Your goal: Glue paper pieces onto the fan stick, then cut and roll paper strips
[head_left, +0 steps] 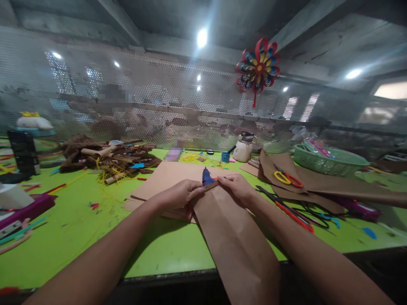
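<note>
A long strip of brown kraft paper [235, 237] hangs from my fingers over the table's front edge. Its far end is folded or rolled into a narrow band. My left hand [186, 195] pinches the left end of that band, and my right hand [237, 186] pinches the right end, thumb on top. Just beyond the band lies a blue glue gun [207, 177], its nozzle pointing away and its lower part hidden. Under my hands, flat sheets of tan cardboard [171, 171] lie stacked on the green table [152, 250].
On the right lie orange-handled scissors [295, 216], yellow-and-red-handled scissors [288, 178], more brown paper [343, 184] and a green basket [333, 163]. A white jug [244, 148] stands at the back. Brown scraps [111, 159] are heaped at left, near a purple power strip [28, 214].
</note>
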A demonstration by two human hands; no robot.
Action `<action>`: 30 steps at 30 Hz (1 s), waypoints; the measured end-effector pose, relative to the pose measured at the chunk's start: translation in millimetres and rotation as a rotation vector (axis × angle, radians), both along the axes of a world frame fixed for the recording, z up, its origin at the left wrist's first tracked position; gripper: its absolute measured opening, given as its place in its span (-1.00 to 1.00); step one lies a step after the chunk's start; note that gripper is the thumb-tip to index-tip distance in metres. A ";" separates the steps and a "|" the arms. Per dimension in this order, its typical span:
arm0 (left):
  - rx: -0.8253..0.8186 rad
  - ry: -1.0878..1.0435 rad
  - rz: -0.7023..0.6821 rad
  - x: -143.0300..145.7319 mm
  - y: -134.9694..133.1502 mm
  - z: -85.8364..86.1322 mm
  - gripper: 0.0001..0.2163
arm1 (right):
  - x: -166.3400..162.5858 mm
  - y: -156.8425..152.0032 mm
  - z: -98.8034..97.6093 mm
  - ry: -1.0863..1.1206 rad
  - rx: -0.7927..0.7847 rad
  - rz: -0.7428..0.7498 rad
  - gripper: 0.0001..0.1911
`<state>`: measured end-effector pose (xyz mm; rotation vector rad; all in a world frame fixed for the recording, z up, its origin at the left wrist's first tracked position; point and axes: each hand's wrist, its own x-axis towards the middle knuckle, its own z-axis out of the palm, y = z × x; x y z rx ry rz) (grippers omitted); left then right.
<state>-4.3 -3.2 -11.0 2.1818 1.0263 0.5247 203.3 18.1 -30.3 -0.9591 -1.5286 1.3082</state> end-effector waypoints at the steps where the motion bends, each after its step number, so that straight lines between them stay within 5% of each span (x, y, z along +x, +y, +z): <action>1: 0.004 -0.004 -0.004 0.0 0.2 -0.3 -0.61 | 0.6 0.2 0.1 0.003 -0.008 0.007 -0.57; 12: -0.018 0.020 -0.021 -5.9 5.1 -1.5 -0.70 | 3.4 0.3 -1.2 0.062 -0.109 0.018 -0.54; 19: -0.298 -0.125 -0.032 -13.6 12.5 -10.5 -0.67 | 11.0 12.0 -10.4 0.041 0.017 -0.082 -0.54; 30: -0.268 -0.246 0.141 -16.4 15.5 -3.4 -0.73 | 9.0 12.6 -12.4 0.124 0.060 -0.061 -0.58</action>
